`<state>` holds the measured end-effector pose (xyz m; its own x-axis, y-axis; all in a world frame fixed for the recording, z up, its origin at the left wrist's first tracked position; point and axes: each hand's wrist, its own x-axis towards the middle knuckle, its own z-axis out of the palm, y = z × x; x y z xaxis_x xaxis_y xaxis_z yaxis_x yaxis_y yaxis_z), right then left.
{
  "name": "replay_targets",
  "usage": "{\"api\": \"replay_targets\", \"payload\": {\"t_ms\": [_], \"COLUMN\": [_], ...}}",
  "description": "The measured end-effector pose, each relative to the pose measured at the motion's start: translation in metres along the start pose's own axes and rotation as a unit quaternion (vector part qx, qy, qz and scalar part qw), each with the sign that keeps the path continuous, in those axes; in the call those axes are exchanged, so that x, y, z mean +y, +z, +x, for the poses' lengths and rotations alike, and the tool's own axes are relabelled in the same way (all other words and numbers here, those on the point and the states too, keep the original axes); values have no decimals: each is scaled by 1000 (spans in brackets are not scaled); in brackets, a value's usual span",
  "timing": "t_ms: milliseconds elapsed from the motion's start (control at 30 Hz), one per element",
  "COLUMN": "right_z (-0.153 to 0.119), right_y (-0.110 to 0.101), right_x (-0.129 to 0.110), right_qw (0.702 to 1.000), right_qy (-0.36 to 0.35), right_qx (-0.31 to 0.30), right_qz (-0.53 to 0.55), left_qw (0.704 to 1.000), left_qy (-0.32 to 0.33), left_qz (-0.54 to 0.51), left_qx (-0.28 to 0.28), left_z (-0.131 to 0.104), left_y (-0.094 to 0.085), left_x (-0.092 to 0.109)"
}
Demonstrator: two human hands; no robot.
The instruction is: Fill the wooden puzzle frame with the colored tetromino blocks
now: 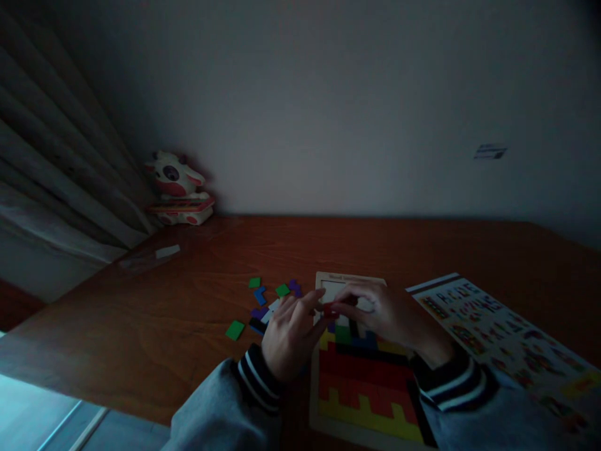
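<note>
A small red piece [330, 310] is pinched between the fingertips of my left hand [292, 332] and my right hand [375, 308]. Both hands are over the upper part of a light wooden puzzle board [313, 388]. Flat red, yellow, black, blue and green pieces fill its lower part, while a pale bare area [331, 288] shows near its top edge. Left of the board lie loose pieces, among them a green one [235, 330], a blue one [260, 295] and a purple one [295, 287]. My left hand hides part of this group.
A printed sheet with colourful figures [509, 344] lies to the right on the brown table [197, 313]. At the back left sits a white and red cow toy [176, 188] near a curtain [70, 156]. A small white item [168, 251] rests in front of the toy.
</note>
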<state>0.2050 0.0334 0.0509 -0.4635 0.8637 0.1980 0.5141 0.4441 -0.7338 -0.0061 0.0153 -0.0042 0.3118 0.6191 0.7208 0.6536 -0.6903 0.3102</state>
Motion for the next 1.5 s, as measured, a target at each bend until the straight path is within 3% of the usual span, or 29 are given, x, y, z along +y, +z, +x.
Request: {"api": "replay_targets", "payload": {"t_ms": [100,267,367,467,667,900,1167,1500], "right_z": [-1,-2,-2,-5,-9,-8,-11,-11], "right_y": [4,16,20,20,19,24,21,24], "right_x": [27,75,86,85,80,92,89,91], "right_qw": [994,966,965,977,981,984,992,993], "right_qy": [67,131,144,132,136,87,79,80], "right_qx": [51,170,168,135,135,137,79,78], "right_qz": [74,146,144,104,13,-73,-55,-28], "left_qw": [999,972,958,955,956,951,949,947], "left_qy": [1,93,118,122,110,114,112,109], "left_qz": [25,15,3,-3,-3,18,33,13], "left_qx": [-32,-215,-261,-270,-272,-288,-293,-302], "left_z": [2,1,-4,-9,-14,-14,-14,-13], "left_y": [-1,10,18,22,24,24,23,23], "left_x": [4,21,30,35,33,34,35,34]}}
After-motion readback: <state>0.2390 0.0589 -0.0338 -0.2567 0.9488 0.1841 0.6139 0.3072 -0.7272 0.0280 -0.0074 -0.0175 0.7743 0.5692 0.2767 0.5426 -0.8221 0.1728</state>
